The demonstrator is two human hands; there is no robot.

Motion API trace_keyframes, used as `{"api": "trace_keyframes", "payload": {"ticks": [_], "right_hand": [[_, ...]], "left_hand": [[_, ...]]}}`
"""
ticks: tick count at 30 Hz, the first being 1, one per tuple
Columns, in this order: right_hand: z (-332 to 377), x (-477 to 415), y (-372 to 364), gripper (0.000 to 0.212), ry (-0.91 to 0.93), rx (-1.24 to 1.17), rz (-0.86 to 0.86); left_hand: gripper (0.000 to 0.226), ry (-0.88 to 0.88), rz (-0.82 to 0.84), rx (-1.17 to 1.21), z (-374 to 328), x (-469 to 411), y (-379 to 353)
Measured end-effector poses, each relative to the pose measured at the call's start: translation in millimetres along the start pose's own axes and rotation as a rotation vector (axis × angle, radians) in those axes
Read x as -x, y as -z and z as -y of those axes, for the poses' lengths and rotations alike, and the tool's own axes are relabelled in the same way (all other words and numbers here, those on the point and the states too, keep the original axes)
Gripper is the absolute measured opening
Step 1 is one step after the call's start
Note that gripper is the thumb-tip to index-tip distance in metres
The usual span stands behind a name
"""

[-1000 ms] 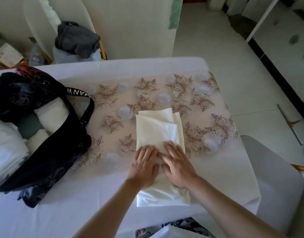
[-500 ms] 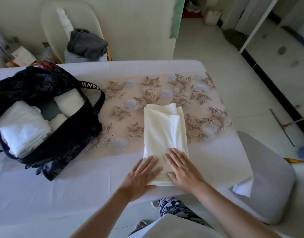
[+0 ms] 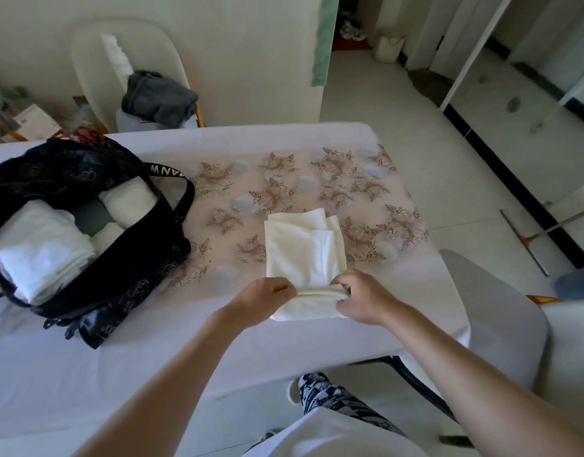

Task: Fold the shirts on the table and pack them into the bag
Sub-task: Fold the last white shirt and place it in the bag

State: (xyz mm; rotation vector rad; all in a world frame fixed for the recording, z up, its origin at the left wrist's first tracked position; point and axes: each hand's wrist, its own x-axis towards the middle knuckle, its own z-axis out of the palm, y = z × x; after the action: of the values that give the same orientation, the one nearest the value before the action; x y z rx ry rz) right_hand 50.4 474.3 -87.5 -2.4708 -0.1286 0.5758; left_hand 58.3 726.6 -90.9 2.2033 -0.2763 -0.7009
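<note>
L hand (image 3: 267,299), R hand (image 3: 363,298) now grip shirt (image 3: 300,255).

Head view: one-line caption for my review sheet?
The left hand and right hand grip the near edge of the folded cream shirt on the table; the black bag lies open beside it.

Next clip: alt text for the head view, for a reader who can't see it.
The left hand and right hand grip the near end of a folded cream shirt on a cloth-covered table, curling it upward. An open black bag to the left holds folded white garments.
</note>
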Motion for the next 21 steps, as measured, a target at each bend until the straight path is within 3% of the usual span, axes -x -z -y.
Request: {"api": "trace_keyframes", "payload": {"ticks": [1,2,4,6,9,11,13,16,21], "right_hand": [[2,-6,8,0.005,-0.026,-0.033,-0.011],[2,-12,15,0.003,-0.055,-0.056,-0.018],[4,-24,26,0.015,-0.098,-0.065,-0.038],[6,-37,36,0.024,-0.119,-0.052,-0.063],[4,-57,38,0.016,-0.167,-0.092,-0.119],[0,-71,33,0.015,-0.168,-0.05,-0.197],[-6,-83,24,0.02,-0.168,0.0,-0.233],[-12,-103,15,0.026,-0.227,-0.028,-0.235],[-24,-133,7,0.034,-0.36,-0.078,-0.28]], "left_hand": [[0.022,-0.002,0.033,0.089,-3,-2,4],[0.039,-0.018,0.047,0.115,-4,-4,4],[0.056,0.006,-0.033,0.087,-4,-11,3],[0.041,0.107,-0.178,0.159,-1,-27,3],[0.029,0.19,-0.392,0.161,-1,-45,7],[0.028,0.026,-0.646,-0.104,-3,-54,3],[0.024,-0.274,-0.85,-0.38,-9,-57,-12],[0.022,-0.619,-0.727,-0.555,-8,-69,-39],[0.082,-0.385,-0.376,-0.705,40,-91,-46]]}}
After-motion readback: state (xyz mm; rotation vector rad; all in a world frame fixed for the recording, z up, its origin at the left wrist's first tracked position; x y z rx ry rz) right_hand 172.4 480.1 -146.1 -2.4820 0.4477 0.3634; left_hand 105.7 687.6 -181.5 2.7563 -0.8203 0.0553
